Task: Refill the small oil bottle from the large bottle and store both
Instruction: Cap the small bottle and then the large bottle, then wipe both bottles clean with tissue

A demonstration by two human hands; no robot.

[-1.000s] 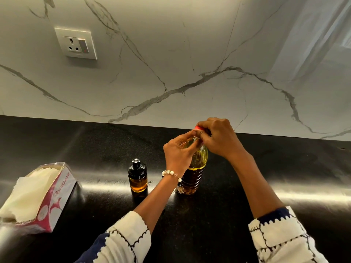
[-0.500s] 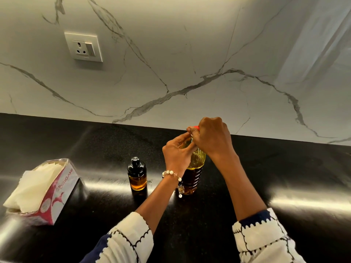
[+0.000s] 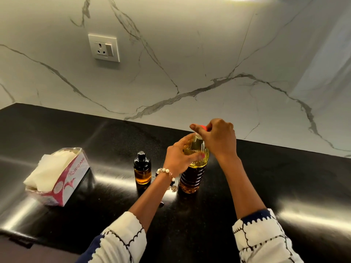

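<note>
- Far to the left of our grip, a tissue box (image 3: pixel 58 177) lies tilted on the black counter (image 3: pixel 284 183), well apart from the bottles and out of the way.
- Just left of our left hand (image 3: pixel 179 158), the small oil bottle (image 3: pixel 142 168) stands upright with its black cap on, amber oil low in its base, close beside our beaded wrist but apart from it.
- Our left hand curls round the shoulder of the large bottle (image 3: pixel 191 173), steadying it; the bottle stands upright on the counter, its long axis vertical, directly between our two hands.
- Above that hold, our right hand (image 3: pixel 218 138) closes over the red cap (image 3: pixel 203 127), fingers pinching it from the top; whether the cap is loosened we cannot tell, as the hand hides most of it.
- We judge the cap must come off straight up along the bottle's axis before any pouring; the small bottle lies to the left of the grip, nearer our left hand, and needs uncapping too.
- Behind, on the marble wall (image 3: pixel 209 63), a socket (image 3: pixel 104 48) sits up and left of the grip; nothing stands between the two bottles.
</note>
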